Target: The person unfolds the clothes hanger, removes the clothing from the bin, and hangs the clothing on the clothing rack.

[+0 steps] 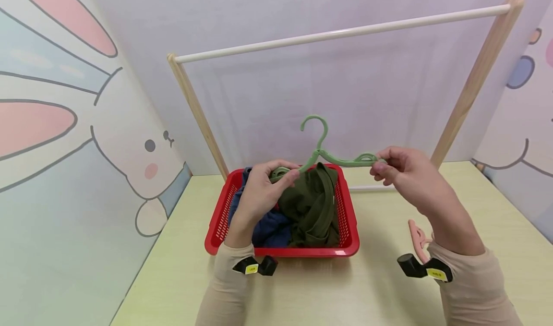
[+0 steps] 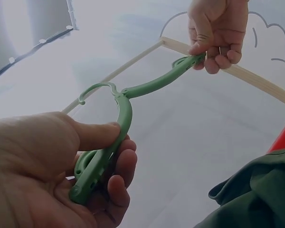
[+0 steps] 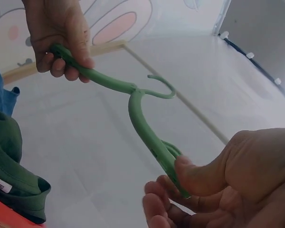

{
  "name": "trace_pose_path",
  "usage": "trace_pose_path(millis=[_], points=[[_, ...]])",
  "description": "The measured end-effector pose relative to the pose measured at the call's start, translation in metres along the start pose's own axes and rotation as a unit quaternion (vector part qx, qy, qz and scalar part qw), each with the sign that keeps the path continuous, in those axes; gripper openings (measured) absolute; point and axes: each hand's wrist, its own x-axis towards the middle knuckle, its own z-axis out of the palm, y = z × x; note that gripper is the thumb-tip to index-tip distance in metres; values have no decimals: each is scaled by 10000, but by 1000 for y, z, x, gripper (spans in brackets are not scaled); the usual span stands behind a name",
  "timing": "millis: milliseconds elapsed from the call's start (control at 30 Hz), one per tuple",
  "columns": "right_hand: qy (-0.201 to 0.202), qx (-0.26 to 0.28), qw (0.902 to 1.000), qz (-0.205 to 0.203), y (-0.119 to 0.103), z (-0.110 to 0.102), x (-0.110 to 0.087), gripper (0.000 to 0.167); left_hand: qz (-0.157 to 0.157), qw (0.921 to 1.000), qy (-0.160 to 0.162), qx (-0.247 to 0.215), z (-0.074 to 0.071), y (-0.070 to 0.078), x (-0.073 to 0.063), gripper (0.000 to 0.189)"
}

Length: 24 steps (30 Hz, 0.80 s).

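A green folding clothes hanger (image 1: 318, 152) is held up above the basket, hook upward and both arms spread out. My left hand (image 1: 261, 191) grips one arm of it, with the thumb along the top and the fingers curled beneath, as the left wrist view shows. The tip of the other arm is pinched between thumb and fingers of my right hand (image 1: 410, 177). Below, a red basket (image 1: 298, 252) holds a dark green garment (image 1: 317, 211) and a blue garment (image 1: 270, 230). My left hand partly hides the blue one.
A clothes rack with a white rail (image 1: 345, 32) and wooden posts (image 1: 477, 83) stands behind the basket. On the table (image 1: 164, 273), a pink hanger (image 1: 417, 239) lies partly under my right forearm. Rabbit-printed panels (image 1: 129, 148) flank the table.
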Motion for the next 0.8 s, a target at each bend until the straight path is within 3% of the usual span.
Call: trace_pose_path(millis=[267,800], points=[[150,395,9991,27,0,-4,-3,40,35,10000,-45,-3,-2,-1,0,19],[102,806,9967,-82,2,0,-4,28,-38,9994,-340,-92,-4,0,0,17]])
